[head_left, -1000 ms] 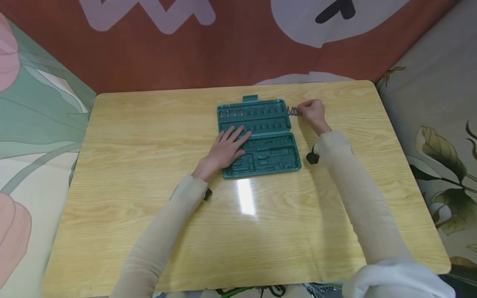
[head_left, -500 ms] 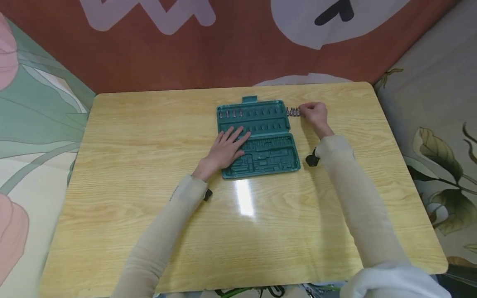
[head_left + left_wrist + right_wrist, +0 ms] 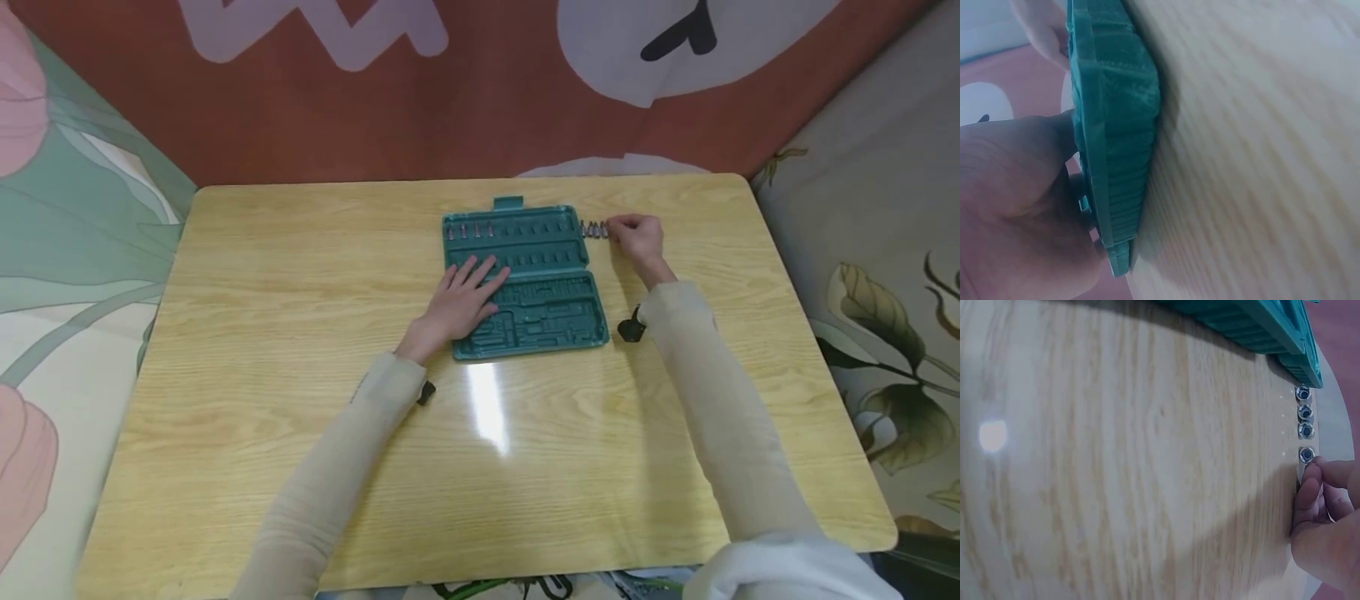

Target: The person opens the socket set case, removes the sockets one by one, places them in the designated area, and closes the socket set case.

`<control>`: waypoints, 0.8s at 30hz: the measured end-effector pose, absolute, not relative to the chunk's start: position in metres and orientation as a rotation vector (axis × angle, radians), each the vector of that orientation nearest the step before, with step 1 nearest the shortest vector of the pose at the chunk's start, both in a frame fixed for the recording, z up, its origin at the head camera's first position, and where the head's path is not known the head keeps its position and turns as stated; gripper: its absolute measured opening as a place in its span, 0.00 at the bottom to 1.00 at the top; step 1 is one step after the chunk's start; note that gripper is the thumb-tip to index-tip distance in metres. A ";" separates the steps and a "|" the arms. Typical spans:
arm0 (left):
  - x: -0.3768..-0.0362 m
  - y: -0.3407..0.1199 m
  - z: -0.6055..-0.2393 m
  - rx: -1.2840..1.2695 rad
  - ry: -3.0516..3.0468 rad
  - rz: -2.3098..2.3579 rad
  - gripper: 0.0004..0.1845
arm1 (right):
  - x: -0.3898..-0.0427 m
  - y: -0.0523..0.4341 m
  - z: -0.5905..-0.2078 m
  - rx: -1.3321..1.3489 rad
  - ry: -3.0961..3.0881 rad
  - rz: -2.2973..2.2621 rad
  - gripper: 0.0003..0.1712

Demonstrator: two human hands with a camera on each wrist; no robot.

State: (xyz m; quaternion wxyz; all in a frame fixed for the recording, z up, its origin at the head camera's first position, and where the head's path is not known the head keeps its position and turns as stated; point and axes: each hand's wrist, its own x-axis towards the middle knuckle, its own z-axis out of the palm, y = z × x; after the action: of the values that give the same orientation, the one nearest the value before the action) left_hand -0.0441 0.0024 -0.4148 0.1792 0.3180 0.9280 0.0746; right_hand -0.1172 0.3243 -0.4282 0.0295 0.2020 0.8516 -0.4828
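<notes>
A: What is on the left of the pale wooden surface?

B: The left hand lies flat on the open teal plastic bit case, fingers straight and spread, pressing on the near-left part of the tray. Nothing is in its grip. It sits just as it did a second ago.

A: And the case itself?

B: It lies open and flat near the far middle of the surface, in the same spot as before. A few small metal bits stand in the left end of its far row. The left wrist view shows the case edge-on against the wood, with the hand on top.

A: Further right?

B: A short row of loose silver metal bits stands on the wood just beside the case's far right corner. The right hand is at the row's right end, its fingertips curled and closed on the nearest bit; three more line up toward the case. Half a second ago the hand was at the same place; it has barely shifted, only the head view has tilted slightly.
</notes>
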 end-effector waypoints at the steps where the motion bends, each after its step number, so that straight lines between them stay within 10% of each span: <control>1: -0.044 0.002 -0.415 0.903 2.624 0.211 0.33 | -0.117 0.324 -0.429 0.628 2.628 -1.495 0.22; 14: -0.044 0.006 -0.414 0.889 2.624 0.243 0.33 | -0.122 0.323 -0.417 0.715 2.539 -1.689 0.18; 24: -0.042 0.008 -0.414 0.889 2.637 0.233 0.33 | -0.140 0.235 -0.396 0.417 2.504 -1.713 0.17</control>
State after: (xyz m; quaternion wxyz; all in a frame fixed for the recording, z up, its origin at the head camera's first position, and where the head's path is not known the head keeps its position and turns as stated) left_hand -0.0425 0.0079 -0.4141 0.1738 0.3134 0.9300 0.0822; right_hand -0.1404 0.2351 -0.3957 0.0395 0.1359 0.8171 -0.5589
